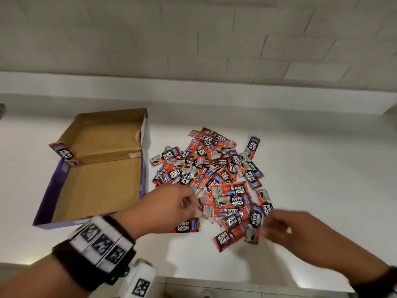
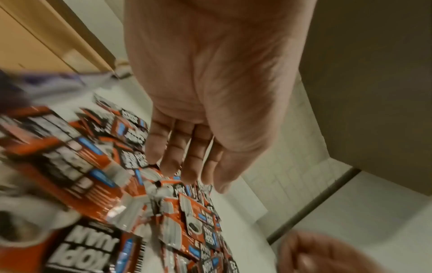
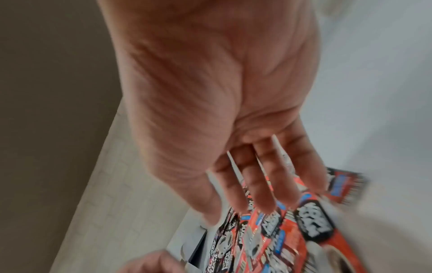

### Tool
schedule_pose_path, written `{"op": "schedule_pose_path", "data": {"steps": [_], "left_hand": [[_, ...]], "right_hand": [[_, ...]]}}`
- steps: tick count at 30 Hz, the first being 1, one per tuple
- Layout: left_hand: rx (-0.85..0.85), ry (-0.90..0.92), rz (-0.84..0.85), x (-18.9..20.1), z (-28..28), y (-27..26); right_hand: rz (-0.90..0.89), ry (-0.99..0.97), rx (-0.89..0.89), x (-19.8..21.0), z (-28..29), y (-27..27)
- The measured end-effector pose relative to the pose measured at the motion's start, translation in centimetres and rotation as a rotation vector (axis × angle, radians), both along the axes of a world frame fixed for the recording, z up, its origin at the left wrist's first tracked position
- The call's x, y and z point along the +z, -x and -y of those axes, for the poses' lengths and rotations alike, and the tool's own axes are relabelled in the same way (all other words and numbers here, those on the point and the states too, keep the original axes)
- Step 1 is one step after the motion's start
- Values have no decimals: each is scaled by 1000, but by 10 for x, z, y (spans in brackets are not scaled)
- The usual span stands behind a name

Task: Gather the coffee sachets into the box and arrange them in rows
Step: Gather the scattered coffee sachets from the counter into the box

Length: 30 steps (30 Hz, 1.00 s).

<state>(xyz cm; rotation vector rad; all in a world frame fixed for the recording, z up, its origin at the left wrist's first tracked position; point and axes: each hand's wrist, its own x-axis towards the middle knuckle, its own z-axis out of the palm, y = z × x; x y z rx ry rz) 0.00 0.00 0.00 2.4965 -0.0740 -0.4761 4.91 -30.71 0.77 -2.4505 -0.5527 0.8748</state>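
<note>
You are at the gathering step, barely begun. The box (image 1: 96,168) lies open at about 9 o'clock on the white bench (image 1: 311,168), its brown cardboard floor bare; one sachet (image 1: 65,154) leans on its left rim. The pile of Kopi Juan sachets (image 1: 214,175) sits at the centre, just right of the box, loose and overlapping, faces pointing every way.

Your left hand (image 1: 169,208) is over the pile's 7 o'clock edge; the wrist view shows its fingers (image 2: 184,158) extended and relaxed, closed round nothing, the tips over the packets. Your right hand (image 1: 298,233) comes in at the pile's 4 o'clock edge, blurred, its fingers (image 3: 261,184) likewise straight and spread just above the sachets, holding nothing. So both grips are open and empty.

The next move, as I judge it, calls for pinching or sweeping up a few sachets, turning them the same way, and carrying them toward 9 o'clock into the box. The foil looks slippery, so take small stacks.

The bench is smooth and glossy, running to a pale tiled wall (image 1: 193,35) at 12 o'clock.
</note>
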Motion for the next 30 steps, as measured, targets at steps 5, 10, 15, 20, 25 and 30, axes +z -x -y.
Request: {"op": "schedule_pose_path", "data": {"steps": [5,10,15,20,25,30], "left_hand": [[-122,-216,-12,-24,41,-39],[-138,-369,-29,-42,62,-45],[-150,-434,54,-49,71,-43],[-166,-502,119,-42,69,-38],[-77,-461,119,-32,59,-33],[280,62,117,14,63,-35]], "right_hand": [[295,77,117,-14,-44,-46],[374,138,223,-43,-71,-67],[410,247,332,-58,-85,-72],[382,223,288,-58,-82,-83],[268,107,111,-46,-66,-89],[-200,-526,-464,-23,-48,-84]]}}
